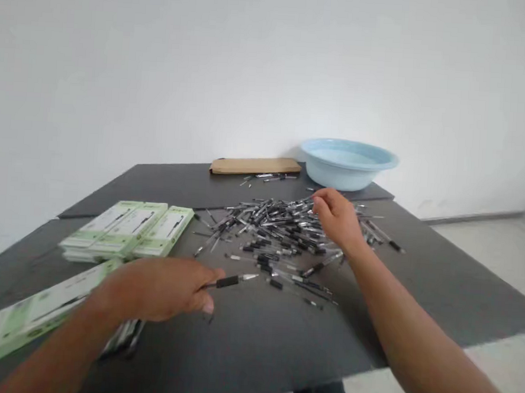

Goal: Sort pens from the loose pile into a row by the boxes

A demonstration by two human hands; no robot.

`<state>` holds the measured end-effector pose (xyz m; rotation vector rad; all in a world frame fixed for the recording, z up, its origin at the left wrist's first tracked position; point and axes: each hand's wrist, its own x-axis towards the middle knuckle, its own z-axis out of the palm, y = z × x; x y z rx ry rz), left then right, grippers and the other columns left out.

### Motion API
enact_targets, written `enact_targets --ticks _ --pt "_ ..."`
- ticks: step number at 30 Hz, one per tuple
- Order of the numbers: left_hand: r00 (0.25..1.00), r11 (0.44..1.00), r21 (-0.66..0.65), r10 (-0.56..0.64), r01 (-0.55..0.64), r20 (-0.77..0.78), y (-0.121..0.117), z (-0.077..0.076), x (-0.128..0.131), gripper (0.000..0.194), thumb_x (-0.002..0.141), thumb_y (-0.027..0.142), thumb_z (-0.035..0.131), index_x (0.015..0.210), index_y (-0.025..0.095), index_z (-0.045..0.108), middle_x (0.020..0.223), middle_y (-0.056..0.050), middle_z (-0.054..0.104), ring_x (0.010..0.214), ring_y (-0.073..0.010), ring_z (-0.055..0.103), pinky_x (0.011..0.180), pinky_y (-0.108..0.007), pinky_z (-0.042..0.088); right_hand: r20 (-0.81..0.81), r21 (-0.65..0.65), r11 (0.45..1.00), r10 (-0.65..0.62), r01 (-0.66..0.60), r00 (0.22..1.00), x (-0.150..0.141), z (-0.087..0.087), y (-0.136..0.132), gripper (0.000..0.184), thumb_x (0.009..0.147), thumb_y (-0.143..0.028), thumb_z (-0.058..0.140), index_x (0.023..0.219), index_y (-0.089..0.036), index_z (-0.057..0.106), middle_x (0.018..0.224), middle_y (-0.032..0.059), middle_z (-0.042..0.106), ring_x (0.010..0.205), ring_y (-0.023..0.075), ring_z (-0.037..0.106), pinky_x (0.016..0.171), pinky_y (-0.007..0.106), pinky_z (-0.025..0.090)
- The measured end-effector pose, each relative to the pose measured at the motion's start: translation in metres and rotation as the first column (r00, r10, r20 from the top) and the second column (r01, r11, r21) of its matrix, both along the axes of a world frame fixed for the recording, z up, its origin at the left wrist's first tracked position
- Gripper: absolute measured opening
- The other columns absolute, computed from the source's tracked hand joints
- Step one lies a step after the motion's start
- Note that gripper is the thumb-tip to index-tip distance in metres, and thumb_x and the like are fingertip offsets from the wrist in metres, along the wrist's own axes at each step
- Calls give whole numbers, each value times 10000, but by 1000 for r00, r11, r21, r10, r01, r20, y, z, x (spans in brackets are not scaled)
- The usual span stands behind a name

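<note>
Here, pen (227,281) in left hand (163,288), pile (283,224) back from near edge (295,387)

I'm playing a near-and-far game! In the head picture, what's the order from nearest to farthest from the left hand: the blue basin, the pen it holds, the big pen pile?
1. Pen: in the left hand, tip pointing right.
2. Pen pile: ahead and to the right.
3. Blue basin: beyond the pile, at the back right.
</note>
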<state>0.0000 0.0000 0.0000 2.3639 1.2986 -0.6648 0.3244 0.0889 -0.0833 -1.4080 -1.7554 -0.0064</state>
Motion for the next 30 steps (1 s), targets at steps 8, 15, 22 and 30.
enact_targets --ticks 8,15,22,30 --pt "1000 999 27 30 -30 4 18 -9 -11 558 895 443 434 1408 225 459 1269 -128 629 1116 -318 599 909 -418 469 265 -208 976 -6 63 964 23 -12 43 211 873 -304 488 758 -184 618 719 51 671 673 176 570 604 252 328" --pt "998 999 -3 36 -36 -46 24 -12 -2 580 892 432 449 1427 208 435 1305 -133 604 1149 -319 579 935 -426 455 235 -205 960 -142 192 962 58 -16 43 227 897 -266 422 962 -175 619 836 66 689 757 187 592 638 253 356" --pt "999 1000 -12 22 -22 -37 25 -21 0 591 872 442 463 1412 203 462 1292 -130 615 1139 -320 586 932 -409 463 294 -301 914 -183 272 938 80 -34 58 198 853 -272 498 876 -173 668 841 86 702 770 206 606 663 263 382" --pt "1000 1000 -9 -12 11 -23 29 -30 -5 615 868 458 431 1419 187 451 1303 -137 604 1151 -320 574 942 -414 453 364 -388 896 -64 214 929 80 -39 60 283 847 -299 547 1079 -212 683 1051 79 694 927 201 613 826 273 426"
